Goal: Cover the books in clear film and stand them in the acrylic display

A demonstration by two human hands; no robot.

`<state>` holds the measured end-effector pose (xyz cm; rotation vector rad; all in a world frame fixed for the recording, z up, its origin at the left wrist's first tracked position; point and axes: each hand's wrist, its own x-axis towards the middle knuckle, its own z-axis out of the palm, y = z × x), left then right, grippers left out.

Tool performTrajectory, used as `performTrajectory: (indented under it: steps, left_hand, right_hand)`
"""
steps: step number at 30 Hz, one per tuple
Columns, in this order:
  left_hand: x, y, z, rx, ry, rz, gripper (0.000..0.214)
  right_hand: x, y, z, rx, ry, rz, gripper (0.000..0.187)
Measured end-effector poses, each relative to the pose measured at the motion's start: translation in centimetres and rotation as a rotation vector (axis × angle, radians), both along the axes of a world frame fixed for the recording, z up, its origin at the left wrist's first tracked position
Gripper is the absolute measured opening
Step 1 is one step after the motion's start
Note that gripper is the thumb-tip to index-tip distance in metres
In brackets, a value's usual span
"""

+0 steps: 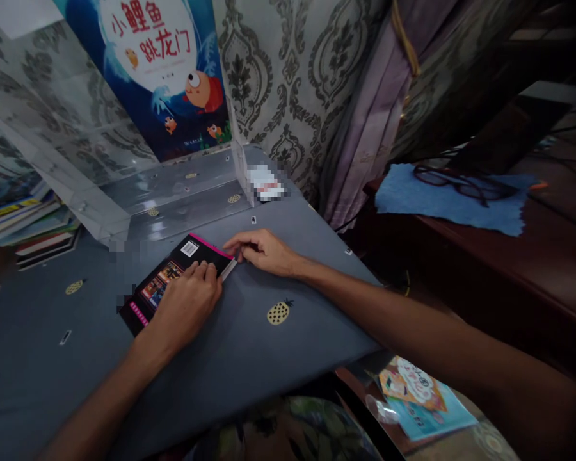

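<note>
A black book (164, 269) with a pink edge, a barcode and small colour pictures on its upward cover lies closed and slanted on the grey pineapple-print tablecloth (249, 358). My left hand (191, 299) rests palm down on that cover, its fingers laid together over the right part. At the book's upper right corner is my right hand (266, 251), index finger and thumb curved in around the corner and touching the edge. Its other fingers are curled under and partly hidden. White page edges show beside my left fingertips.
Behind the book stands a clear acrylic rack (187, 205) with a blue fish picture book (173, 83) upright beyond it. Stacked books (29, 221) lie at left. Glasses (465, 182) sit on a blue cloth (408, 195) at right. Lower down are a colourful book (436, 410) and a clear cup (383, 410).
</note>
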<state>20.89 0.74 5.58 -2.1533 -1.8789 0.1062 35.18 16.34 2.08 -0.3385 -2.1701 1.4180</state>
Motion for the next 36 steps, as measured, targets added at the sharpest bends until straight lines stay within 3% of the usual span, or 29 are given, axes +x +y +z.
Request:
performTrajectory:
  steps: [15,21,26,36]
  left_hand:
    - [0.4,-0.1,0.4,-0.073,0.021,0.017,0.029]
    - [0.0,-0.2,0.2,-0.048,-0.020,0.021,0.028]
    - [-0.1,-0.1,0.9,-0.071,-0.073,0.039,0.028]
    - [-0.7,-0.4,1.7,-0.171,-0.113,0.077,0.058]
  right_hand:
    - [-0.1,0.0,-0.2,0.021,-0.019,0.005,0.045]
    - [0.4,0.8,0.2,0.313,-0.103,0.069,0.031]
    - [0.6,0.6,0.4,0.541,-0.215,0.103,0.047]
    - [0.1,-0.3,-1.1,0.534,-0.170,-0.037,0.049]
